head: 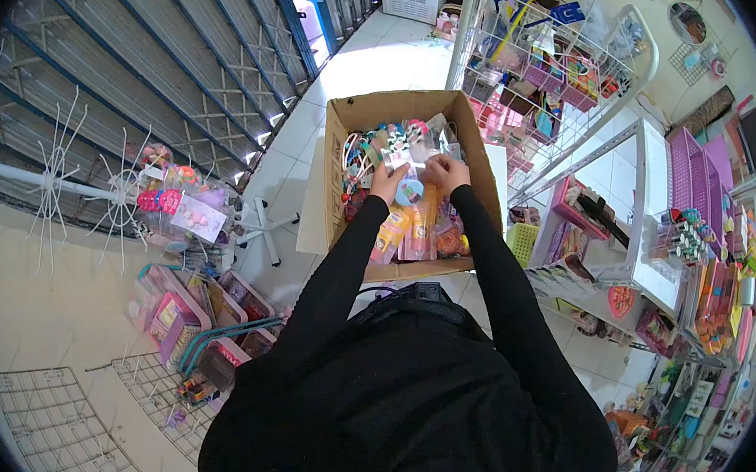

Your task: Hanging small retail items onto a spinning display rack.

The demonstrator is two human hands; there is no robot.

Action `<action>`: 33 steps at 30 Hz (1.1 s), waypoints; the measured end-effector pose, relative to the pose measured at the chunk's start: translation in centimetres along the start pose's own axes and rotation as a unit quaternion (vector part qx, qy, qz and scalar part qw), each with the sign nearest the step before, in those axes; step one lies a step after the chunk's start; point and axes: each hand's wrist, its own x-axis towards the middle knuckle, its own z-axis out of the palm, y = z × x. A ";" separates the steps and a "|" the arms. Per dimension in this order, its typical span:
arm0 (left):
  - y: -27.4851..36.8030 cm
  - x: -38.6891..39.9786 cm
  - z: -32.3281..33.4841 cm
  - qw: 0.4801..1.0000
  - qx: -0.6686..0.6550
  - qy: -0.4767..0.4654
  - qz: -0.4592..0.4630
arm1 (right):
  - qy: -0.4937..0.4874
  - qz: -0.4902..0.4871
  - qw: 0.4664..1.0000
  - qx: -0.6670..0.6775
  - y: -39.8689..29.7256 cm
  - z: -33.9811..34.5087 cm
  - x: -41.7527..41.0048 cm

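Observation:
An open cardboard box [408,277] full of small packaged goods stands in front of me. Over its middle, my left hand [388,181] grips a clear plastic packet [399,149] with black-and-white spotted items inside. My right hand [449,173] pinches at the right side of the same packet, fingertips bunched together. Just below the hands is a round light-blue piece [409,191] with a printed figure; whether it hangs from the packet is unclear. Yellow and pink packs [412,232] fill the near part of the box, and beaded bands [358,157] lie along its left wall.
A white wire rack [612,145] with baskets rises at the far right, and a white shelf unit [652,219] stands nearer. To the left are a spiked display stand [85,191] hung with packets and clear bins [181,286]. A metal folding gate [186,37] runs along the left.

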 end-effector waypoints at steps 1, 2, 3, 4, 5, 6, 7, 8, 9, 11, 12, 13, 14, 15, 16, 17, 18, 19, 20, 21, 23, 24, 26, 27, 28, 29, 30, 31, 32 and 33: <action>0.6 0.2 0.0 0.999 -0.021 0.025 0.031 | -0.005 -0.003 1.000 0.001 -0.4 -0.2 0.3; 1.4 0.5 -0.3 0.999 -0.005 0.030 0.028 | 0.031 -0.007 0.999 0.008 -0.8 -0.6 0.6; 3.7 0.1 0.0 0.997 0.050 0.028 0.060 | 0.068 -0.009 0.998 0.014 -1.4 -1.2 0.8; 4.6 -0.2 -0.2 0.995 0.012 0.043 0.084 | 0.077 -0.019 0.995 0.053 -2.6 -1.2 0.9; 5.7 -0.3 -0.5 0.992 -0.027 0.058 0.109 | 0.073 -0.026 0.993 0.084 -3.8 -1.5 1.0; 6.3 -0.4 -0.9 0.991 -0.025 0.065 0.111 | 0.074 -0.026 0.991 0.106 -5.2 -1.8 1.0; 7.0 -0.6 -1.5 0.992 -0.011 0.076 0.103 | 0.076 -0.026 0.988 0.129 -6.1 -1.8 0.9; 7.6 -1.0 -2.1 0.992 0.003 0.087 0.095 | 0.069 -0.029 0.989 0.131 -6.1 -1.4 1.1; 8.2 -1.3 -2.5 0.991 0.003 0.091 0.098 | 0.050 -0.049 0.979 0.192 -6.4 -1.4 1.4; 9.2 -1.9 -3.2 0.978 0.065 0.151 0.129 | 0.026 -0.072 0.965 0.252 -7.0 -1.0 1.4; 9.6 -2.5 -3.8 0.976 0.046 0.158 0.144 | -0.013 -0.039 0.963 0.266 -8.8 -1.1 0.9; 10.0 -3.0 -4.7 0.974 0.046 0.165 0.146 | -0.052 -0.005 0.959 0.278 -10.1 -0.8 0.6; 10.5 -3.5 -5.7 0.972 0.053 0.178 0.141 | -0.077 -0.034 0.955 0.283 -10.0 0.1 1.0; 10.8 -4.0 -6.6 0.970 0.059 0.191 0.135 | -0.084 -0.037 0.955 0.283 -10.8 0.7 0.9; 10.9 -4.3 -7.2 0.962 0.023 0.210 0.176 | -0.102 -0.025 0.947 0.303 -11.6 1.4 0.8; 11.1 -4.8 -8.0 0.959 0.023 0.218 0.179 | -0.121 -0.013 0.939 0.323 -12.5 2.1 0.6; 11.9 -5.8 -8.9 0.957 0.019 0.232 0.174 | -0.147 -0.014 0.935 0.321 -13.9 2.9 0.4; 13.0 -6.7 -9.5 0.956 0.014 0.242 0.167 | -0.156 -0.018 0.934 0.322 -14.4 3.8 0.4; 13.9 -7.6 -9.8 0.950 -0.010 0.261 0.169 | -0.162 -0.022 0.933 0.322 -15.0 4.7 0.4; 14.6 -8.5 -10.6 0.947 -0.007 0.271 0.171 | -0.168 -0.024 0.931 0.322 -16.0 5.8 0.1; 15.8 -10.5 -12.6 0.951 0.003 0.275 0.142 | -0.187 -0.061 0.921 0.337 -18.2 8.0 -0.6; 16.4 -11.5 -13.8 0.948 -0.012 0.270 0.168 | -0.210 -0.051 0.913 0.346 -19.8 9.1 -1.1; 16.5 -13.6 -17.1 0.933 0.016 0.307 0.188 | -0.285 -0.007 0.883 0.373 -21.8 11.6 -2.1; 16.6 -14.7 -18.3 0.923 0.041 0.325 0.199 | -0.293 -0.008 0.880 0.374 -22.6 13.0 -2.6; 16.8 -15.7 -19.5 0.921 0.041 0.343 0.182 | -0.302 -0.009 0.868 0.395 -23.5 14.6 -3.1; 17.0 -16.8 -20.8 0.917 0.043 0.351 0.184 | -0.312 -0.008 0.855 0.415 -24.3 16.3 -3.7; 17.2 -18.0 -22.2 0.903 0.043 0.374 0.208 | -0.318 -0.013 0.855 0.410 -25.3 18.5 -4.1; 17.4 -19.1 -23.6 0.887 0.044 0.396 0.233 | -0.329 -0.016 0.850 0.411 -26.0 20.1 -4.5; 16.8 -20.1 -25.6 0.884 0.016 0.403 0.237 | -0.357 -0.009 0.853 0.379 -26.6 21.6 -5.0; 17.0 -21.2 -26.9 0.879 0.019 0.413 0.238 | -0.385 -0.001 0.855 0.347 -27.7 23.1 -5.8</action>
